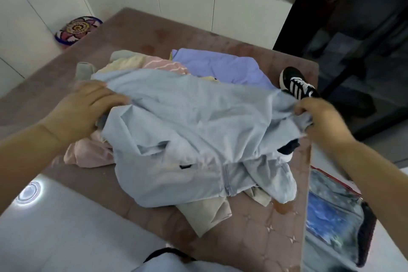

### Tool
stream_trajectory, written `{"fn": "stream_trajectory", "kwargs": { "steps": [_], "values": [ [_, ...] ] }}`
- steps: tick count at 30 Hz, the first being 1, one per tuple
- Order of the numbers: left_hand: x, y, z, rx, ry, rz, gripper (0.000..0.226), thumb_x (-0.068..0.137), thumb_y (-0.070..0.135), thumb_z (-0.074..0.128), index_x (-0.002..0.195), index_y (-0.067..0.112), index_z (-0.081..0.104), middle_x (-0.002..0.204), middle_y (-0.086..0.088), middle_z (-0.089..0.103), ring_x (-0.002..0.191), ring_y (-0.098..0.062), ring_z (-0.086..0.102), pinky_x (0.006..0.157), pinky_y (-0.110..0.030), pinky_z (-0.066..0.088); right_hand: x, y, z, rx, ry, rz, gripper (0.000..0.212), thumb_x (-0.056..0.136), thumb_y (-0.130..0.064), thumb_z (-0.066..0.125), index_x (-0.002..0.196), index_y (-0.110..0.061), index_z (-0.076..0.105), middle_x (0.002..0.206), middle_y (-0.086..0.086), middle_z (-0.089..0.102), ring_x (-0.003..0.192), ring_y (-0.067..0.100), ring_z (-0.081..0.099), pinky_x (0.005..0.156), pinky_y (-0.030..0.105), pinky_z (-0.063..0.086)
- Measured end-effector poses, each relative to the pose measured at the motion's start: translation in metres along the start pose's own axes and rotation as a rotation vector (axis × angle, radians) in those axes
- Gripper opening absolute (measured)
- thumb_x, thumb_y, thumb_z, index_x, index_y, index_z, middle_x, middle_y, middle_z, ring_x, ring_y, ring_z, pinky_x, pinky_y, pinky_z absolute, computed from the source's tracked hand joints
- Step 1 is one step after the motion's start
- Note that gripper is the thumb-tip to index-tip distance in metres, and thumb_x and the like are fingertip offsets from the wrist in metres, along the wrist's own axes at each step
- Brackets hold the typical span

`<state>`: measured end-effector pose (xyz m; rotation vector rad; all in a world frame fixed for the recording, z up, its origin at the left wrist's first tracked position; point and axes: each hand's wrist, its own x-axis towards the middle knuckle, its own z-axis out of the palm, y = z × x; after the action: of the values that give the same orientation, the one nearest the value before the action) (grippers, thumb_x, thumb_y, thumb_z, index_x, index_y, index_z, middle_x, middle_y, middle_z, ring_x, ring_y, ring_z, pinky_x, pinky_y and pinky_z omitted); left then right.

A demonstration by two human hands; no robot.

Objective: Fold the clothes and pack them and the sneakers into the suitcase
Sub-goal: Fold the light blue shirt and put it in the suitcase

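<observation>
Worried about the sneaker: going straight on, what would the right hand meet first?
The right hand points up-left: first the light blue jacket it grips; the sneaker probably sits off that line.

The pale blue jacket [187, 117] covers most of the clothes pile [163, 65]. Under its fold by the right hand [322, 117], a dark thing [289, 147] shows only a sliver, unidentifiable. The left hand [88, 106] is blurred.
</observation>
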<state>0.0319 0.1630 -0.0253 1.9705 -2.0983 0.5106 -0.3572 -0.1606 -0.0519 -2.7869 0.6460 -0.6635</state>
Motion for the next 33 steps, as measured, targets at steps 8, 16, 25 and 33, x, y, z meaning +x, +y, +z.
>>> {"fn": "stream_trajectory", "kwargs": {
  "steps": [8, 16, 25, 33],
  "values": [
    [-0.033, 0.027, 0.027, 0.242, -0.235, 0.475, 0.067, 0.083, 0.002, 0.034, 0.144, 0.028, 0.030, 0.089, -0.002, 0.045, 0.078, -0.024, 0.047, 0.084, -0.035, 0.038, -0.079, 0.009, 0.017, -0.357, -0.240, -0.276, 0.017, 0.055, -0.013, 0.044, 0.069, -0.023, 0.043, 0.064, 0.004, 0.051, 0.066, 0.027, 0.044, 0.065, 0.033, 0.028],
    [-0.049, 0.033, 0.035, 0.100, -0.424, 0.320, 0.079, 0.043, 0.015, 0.078, 0.115, 0.038, 0.053, 0.100, 0.003, 0.049, 0.091, -0.022, 0.049, 0.110, -0.036, 0.012, -0.114, -0.036, 0.013, -0.190, -0.192, 0.141, 0.043, 0.058, -0.011, 0.056, 0.100, -0.017, 0.050, 0.101, 0.006, 0.056, 0.094, 0.024, 0.049, 0.091, 0.034, 0.035],
    [-0.032, 0.129, 0.064, 0.171, -0.538, 0.095, 0.105, 0.060, 0.087, 0.037, 0.146, 0.028, 0.027, 0.152, -0.008, 0.028, 0.137, -0.041, 0.024, 0.108, -0.062, 0.014, -0.105, -0.116, 0.095, -0.261, -0.527, 0.141, 0.072, 0.085, -0.072, 0.022, 0.148, -0.037, 0.016, 0.153, 0.014, 0.020, 0.132, 0.045, 0.022, 0.106, 0.057, 0.017],
    [-0.041, 0.078, 0.066, 0.274, -0.709, 0.054, 0.154, 0.020, 0.084, 0.067, 0.150, 0.029, 0.007, 0.157, -0.007, -0.003, 0.141, -0.040, 0.013, 0.114, -0.055, -0.005, -0.099, -0.118, 0.108, -0.155, -0.665, 0.222, 0.103, 0.055, -0.095, 0.007, 0.134, -0.045, -0.034, 0.146, -0.005, -0.037, 0.140, 0.024, -0.023, 0.114, 0.048, -0.012]
  ]
}}
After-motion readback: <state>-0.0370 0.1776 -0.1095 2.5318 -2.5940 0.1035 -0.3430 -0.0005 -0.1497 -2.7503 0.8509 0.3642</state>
